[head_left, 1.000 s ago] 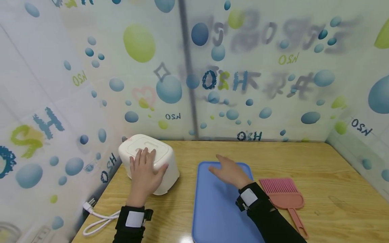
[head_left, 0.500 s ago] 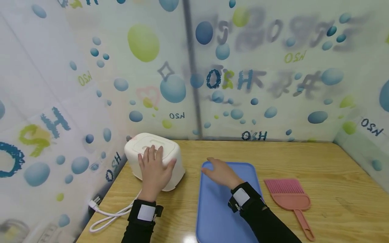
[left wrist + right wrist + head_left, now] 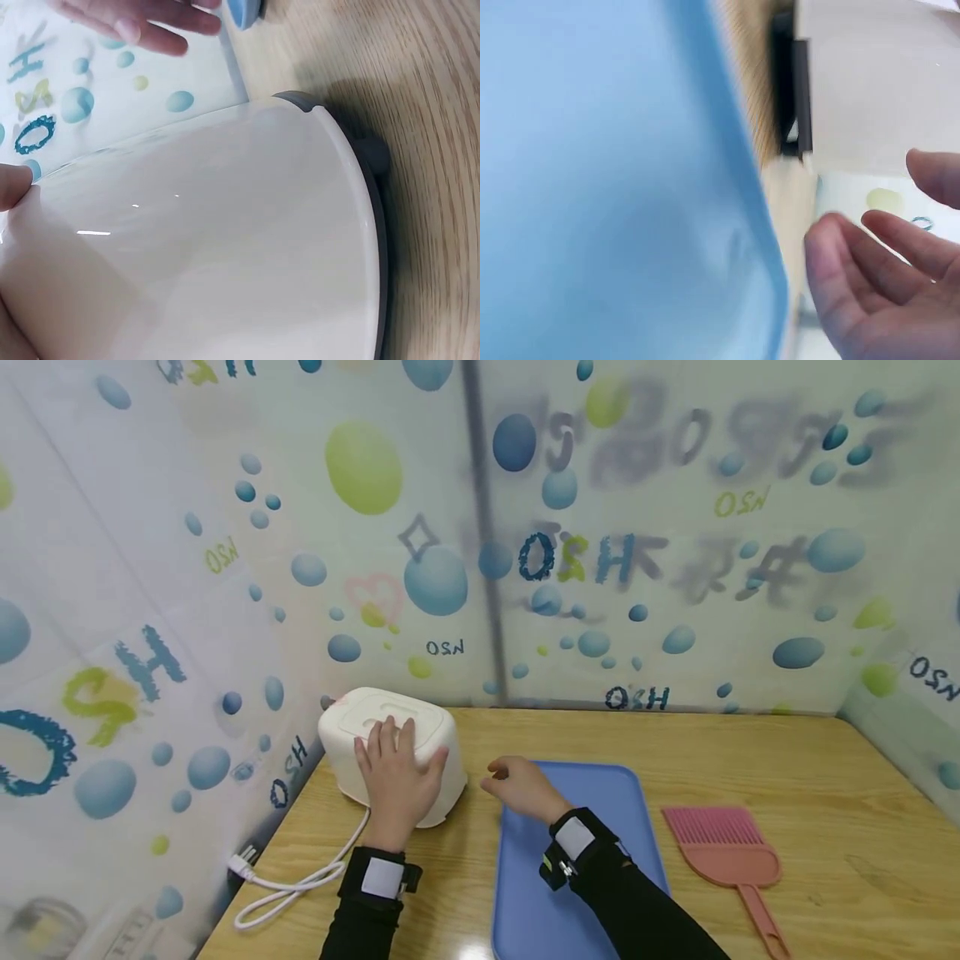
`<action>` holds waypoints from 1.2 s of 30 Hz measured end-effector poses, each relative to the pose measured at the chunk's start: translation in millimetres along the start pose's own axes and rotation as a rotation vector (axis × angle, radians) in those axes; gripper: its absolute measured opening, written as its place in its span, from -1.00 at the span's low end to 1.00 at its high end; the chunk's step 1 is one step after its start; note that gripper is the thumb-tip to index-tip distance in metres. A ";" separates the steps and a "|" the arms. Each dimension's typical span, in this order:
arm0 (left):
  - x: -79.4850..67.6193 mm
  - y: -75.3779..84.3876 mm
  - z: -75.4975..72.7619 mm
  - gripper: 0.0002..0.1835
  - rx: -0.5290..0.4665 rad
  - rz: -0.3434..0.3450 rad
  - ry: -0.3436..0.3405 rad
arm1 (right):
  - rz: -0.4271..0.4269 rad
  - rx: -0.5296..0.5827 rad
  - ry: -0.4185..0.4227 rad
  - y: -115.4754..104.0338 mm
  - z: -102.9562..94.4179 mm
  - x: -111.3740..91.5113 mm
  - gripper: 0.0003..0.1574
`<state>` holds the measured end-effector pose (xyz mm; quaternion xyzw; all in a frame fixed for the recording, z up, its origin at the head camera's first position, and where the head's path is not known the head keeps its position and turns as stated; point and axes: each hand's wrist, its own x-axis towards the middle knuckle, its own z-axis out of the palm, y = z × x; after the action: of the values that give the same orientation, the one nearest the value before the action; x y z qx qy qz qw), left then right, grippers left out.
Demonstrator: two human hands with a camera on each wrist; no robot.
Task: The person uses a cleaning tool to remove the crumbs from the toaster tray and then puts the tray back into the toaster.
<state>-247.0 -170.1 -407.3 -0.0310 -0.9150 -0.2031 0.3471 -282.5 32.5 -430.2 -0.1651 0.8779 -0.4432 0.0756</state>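
Note:
My left hand [image 3: 397, 781] rests on a white toaster-like appliance [image 3: 341, 752], its straight fingers spread over the lidded top and the thumb along the side edge. In the left wrist view the glossy white body [image 3: 240, 225] fills the frame above a dark base, with the thumb at the left edge. My right hand [image 3: 528, 789] hovers over the left edge of a blue tray [image 3: 600, 785], beside the appliance. Its fingers are loosely bent and hold nothing; the right wrist view shows that hand [image 3: 900, 292] between tray and appliance.
A white power cord [image 3: 300, 885] with a plug [image 3: 243, 862] loops across the table [image 3: 750, 752] at left. Right of the tray lies a pink hand brush [image 3: 731, 860]. Walls with a bubble print [image 3: 442, 581] close in the back and sides.
My right hand has moved left from over the tray toward the appliance, its fingers bending more. My left hand stays on the appliance. The head view has turned slightly left.

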 end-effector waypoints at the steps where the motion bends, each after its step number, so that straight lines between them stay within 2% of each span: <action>1: -0.3 0.0 -0.4 -0.29 0.004 -0.002 -0.006 | 0.012 0.054 -0.010 0.3 2.5 3.8 -0.46; 5: -2.0 0.0 -0.8 -0.29 0.013 -0.013 -0.031 | 0.106 0.294 -0.061 2.0 13.3 17.4 -0.57; 9: -3.5 0.1 -0.8 -0.28 0.018 -0.007 -0.034 | 0.186 0.477 -0.096 5.9 24.1 27.9 -0.66; 16: -2.6 -1.2 -0.9 -0.30 0.031 0.010 -0.019 | 0.268 0.704 -0.136 7.0 36.9 37.9 -0.63; 22: -2.0 1.6 -0.8 -0.31 0.034 0.012 -0.011 | 0.324 0.899 -0.199 5.9 43.4 40.3 -0.72; 28: -2.2 3.2 -0.6 -0.31 0.035 0.006 -0.018 | 0.366 1.001 -0.218 7.3 49.9 39.8 -0.56; 36: -1.6 0.5 -4.1 -0.29 0.058 -0.005 -0.042 | 0.376 1.034 -0.236 4.4 56.0 42.2 -0.50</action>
<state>-243.1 -171.1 -405.4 -0.0228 -0.9276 -0.1769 0.3282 -307.2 -22.4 -466.5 0.0045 0.5462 -0.7732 0.3221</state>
